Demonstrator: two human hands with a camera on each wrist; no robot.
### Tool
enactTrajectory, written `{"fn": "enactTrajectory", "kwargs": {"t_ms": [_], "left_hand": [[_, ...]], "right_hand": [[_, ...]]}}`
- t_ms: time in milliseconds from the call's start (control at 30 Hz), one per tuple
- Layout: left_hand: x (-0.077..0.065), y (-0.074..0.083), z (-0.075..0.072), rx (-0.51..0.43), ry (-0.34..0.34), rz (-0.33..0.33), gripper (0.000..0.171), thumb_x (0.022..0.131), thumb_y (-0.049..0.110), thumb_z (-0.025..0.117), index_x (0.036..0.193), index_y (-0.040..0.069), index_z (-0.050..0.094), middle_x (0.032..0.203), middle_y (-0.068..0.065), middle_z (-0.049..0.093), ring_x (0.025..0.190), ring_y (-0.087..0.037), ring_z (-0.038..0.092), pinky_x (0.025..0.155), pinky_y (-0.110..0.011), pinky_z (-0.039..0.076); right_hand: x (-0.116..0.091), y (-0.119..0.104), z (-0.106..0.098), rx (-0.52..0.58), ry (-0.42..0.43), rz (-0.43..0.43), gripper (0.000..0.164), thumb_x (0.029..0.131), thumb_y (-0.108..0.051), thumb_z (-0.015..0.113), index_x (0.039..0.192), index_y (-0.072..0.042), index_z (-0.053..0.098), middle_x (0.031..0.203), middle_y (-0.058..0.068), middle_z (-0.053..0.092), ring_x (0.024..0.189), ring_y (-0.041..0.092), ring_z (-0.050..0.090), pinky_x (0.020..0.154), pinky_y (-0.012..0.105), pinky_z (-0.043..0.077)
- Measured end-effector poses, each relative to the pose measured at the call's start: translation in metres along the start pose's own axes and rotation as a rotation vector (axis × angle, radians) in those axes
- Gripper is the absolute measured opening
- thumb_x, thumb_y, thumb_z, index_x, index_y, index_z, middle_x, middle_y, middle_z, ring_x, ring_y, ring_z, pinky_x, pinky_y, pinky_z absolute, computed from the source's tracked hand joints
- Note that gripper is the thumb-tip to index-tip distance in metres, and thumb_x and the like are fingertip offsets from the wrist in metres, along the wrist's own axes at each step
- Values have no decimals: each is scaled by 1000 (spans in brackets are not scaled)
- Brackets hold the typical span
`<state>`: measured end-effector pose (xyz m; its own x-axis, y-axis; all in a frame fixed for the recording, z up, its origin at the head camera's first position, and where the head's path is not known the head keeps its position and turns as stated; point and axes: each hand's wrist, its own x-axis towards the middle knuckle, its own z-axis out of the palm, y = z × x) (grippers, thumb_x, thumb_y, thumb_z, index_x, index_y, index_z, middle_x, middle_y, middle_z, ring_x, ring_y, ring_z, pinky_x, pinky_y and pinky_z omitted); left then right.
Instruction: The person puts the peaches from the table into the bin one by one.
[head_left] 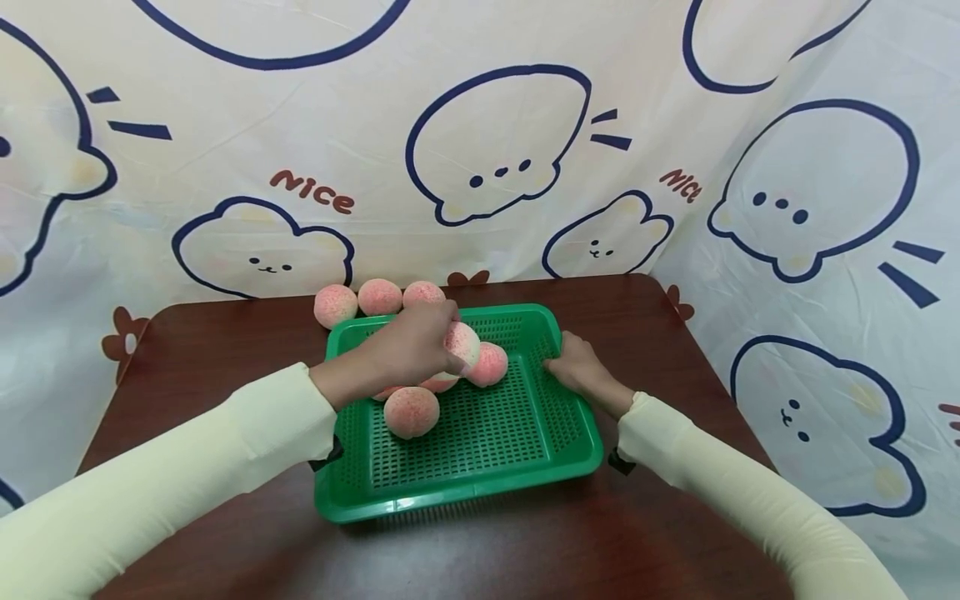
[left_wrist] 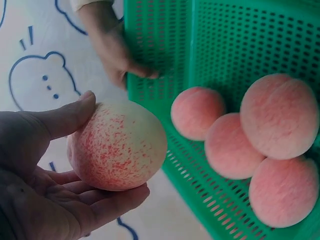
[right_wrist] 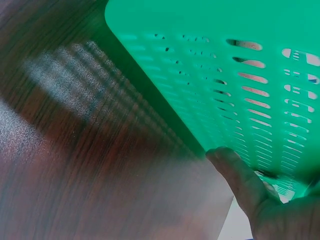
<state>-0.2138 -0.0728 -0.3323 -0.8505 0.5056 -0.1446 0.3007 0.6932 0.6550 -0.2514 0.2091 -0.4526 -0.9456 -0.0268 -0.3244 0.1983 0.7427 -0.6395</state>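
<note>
My left hand (head_left: pixel 412 346) holds a pink-and-cream peach (head_left: pixel 463 345) over the green plastic basket (head_left: pixel 465 490). In the left wrist view, thumb and fingers curl round this peach (left_wrist: pixel 120 147), its pale side facing away from the palm. Several pinker peaches lie in the basket's left half, among them a near one (head_left: pixel 412 412) and one farther right (head_left: pixel 491 364); my left hand hides part of the group. At the basket's right rim my right hand (head_left: pixel 585 371) grips the edge. The right wrist view has its thumb (right_wrist: pixel 237 177) against the perforated wall (right_wrist: pixel 200 20).
Three more peaches line the table's back edge behind the basket: a left one (head_left: pixel 335 306), a middle one (head_left: pixel 380 297) and a right one (head_left: pixel 423 293). The dark wood table (head_left: pixel 247 542) meets a cartoon-printed curtain (head_left: pixel 480 250) at the back and right.
</note>
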Motion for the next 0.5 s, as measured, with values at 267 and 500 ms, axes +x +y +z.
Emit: {"fn": "enactTrajectory", "kwargs": {"t_ms": [267,500], "left_hand": [[4,-7,26,66,-23,17,52,86,20,85,123,2,54,84,-5,65,68,-17,59,57,-26,46],[9,-13,42,45,12,36,57,79,20,90,121,0,57,84,-5,63,72,-17,58,59,-26,47]], "right_hand": [[-1,-2,-1,-18,2,-8,48,99,-11,59,142,4,44,123,25,63,102,34,70,78,43,62],[-1,-2,-1,-27,8,-17,49,98,-12,60,142,4,44,124,25,63,103,34,69,79,41,61]]}}
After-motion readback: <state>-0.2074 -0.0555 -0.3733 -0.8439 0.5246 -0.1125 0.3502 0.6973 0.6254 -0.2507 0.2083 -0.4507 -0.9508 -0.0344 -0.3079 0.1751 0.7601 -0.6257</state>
